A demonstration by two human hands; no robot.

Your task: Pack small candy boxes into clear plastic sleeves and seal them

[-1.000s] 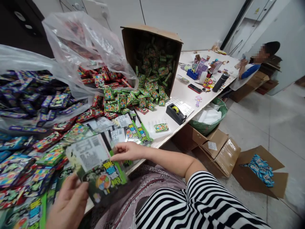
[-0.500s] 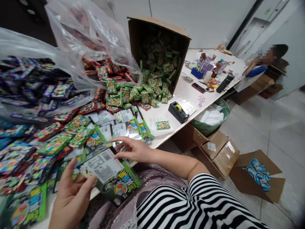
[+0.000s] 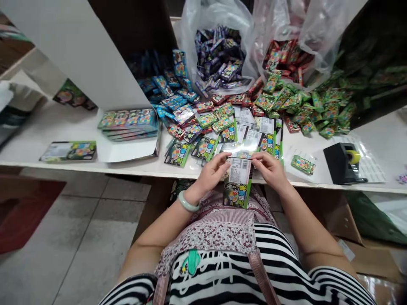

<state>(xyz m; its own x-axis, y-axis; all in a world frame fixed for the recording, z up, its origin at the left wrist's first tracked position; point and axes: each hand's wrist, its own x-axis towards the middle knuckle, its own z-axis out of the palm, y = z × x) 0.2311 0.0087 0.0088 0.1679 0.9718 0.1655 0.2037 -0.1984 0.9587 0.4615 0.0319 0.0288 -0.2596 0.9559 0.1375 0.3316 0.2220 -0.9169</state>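
Note:
A flat printed plastic pouch point(image 3: 238, 188), black and green with a white barcode label panel, hangs in front of my apron at the table's edge. My left hand point(image 3: 212, 173) pinches its upper left corner between thumb and fingers. At the upper right corner my right hand point(image 3: 269, 170) also grips it, fingers closed. Just beyond my hands, more such pouches point(image 3: 251, 140) lie overlapping on the table. Small green candy packs point(image 3: 222, 123) rest on and beside them. One green pack point(image 3: 302, 164) sits to the right of my right hand.
Blue packs point(image 3: 174, 101), a clear bag of purple packs point(image 3: 219, 55), one of red packs point(image 3: 291, 57) and a heap of green packs point(image 3: 330, 106) line the back. A black tape dispenser point(image 3: 341, 163) stands right. Left are a white tray point(image 3: 127, 156) of stacked pouches and another pouch point(image 3: 70, 151).
My view has swung left, bringing the white tray into sight. My left hand, apart from the pouch's corner with fingers spread before, now grips it; both hands are at its top edge.

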